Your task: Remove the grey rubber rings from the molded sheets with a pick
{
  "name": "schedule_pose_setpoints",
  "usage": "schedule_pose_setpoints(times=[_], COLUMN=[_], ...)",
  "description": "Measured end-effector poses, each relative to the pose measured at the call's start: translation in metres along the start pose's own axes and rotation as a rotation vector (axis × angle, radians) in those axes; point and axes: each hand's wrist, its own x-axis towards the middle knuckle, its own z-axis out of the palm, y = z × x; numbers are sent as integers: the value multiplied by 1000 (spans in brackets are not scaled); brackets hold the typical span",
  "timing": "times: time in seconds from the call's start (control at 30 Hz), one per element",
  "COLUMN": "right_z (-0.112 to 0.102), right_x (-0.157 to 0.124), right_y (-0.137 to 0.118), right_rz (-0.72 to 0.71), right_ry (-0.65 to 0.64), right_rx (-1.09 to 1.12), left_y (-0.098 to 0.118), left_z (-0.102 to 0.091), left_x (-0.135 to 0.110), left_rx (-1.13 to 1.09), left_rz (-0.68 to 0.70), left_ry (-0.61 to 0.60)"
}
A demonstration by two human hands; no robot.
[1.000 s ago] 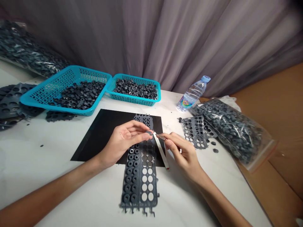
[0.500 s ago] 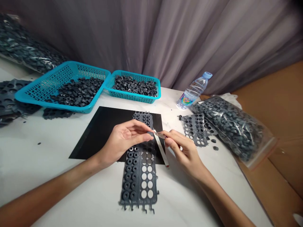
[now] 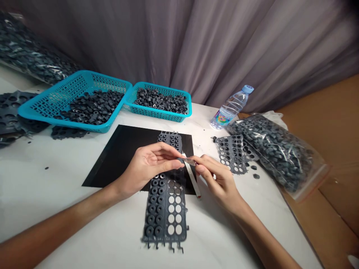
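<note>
My left hand (image 3: pixel 153 160) is closed in a pinch above the dark sheet of rubber rings; what its fingertips hold is hidden. In my right hand (image 3: pixel 215 173) is a small pointed metal blade (image 3: pixel 190 161), gripped between thumb and fingers, its tip at the left fingertips. Below both hands lies the long dark rubber sheet (image 3: pixel 166 209), with rings in its left columns and open round holes in its near right columns. A pale flat strip (image 3: pixel 192 181) with a reddish end lies slanting beside the sheet, under the blade.
A black mat (image 3: pixel 112 160) lies partly under the sheet. Behind it stand a large blue basket (image 3: pixel 109 127) and a smaller blue basket (image 3: pixel 157 114), both holding dark rings. To the right are a water bottle (image 3: pixel 231 106), a punched sheet (image 3: pixel 231 149) and a filled plastic bag (image 3: pixel 280 153).
The blade has turned slightly in my right hand, and its tip has shifted a little at the left fingertips. Both hands stay in nearly the same place.
</note>
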Motion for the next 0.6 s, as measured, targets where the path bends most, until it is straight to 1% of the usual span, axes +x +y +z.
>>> schedule_pose_setpoints(times=[0.27,0.6], right_z=[0,0], right_x=[1,-1], right_y=[-3,-2], right_rz=[4,9], right_ry=[9,-2], right_rx=[-17,0], left_y=[3,-1], left_z=[1,-1], left_x=[0,-1], left_rx=[5,15], left_rz=[6,7], left_ry=[-5,-17])
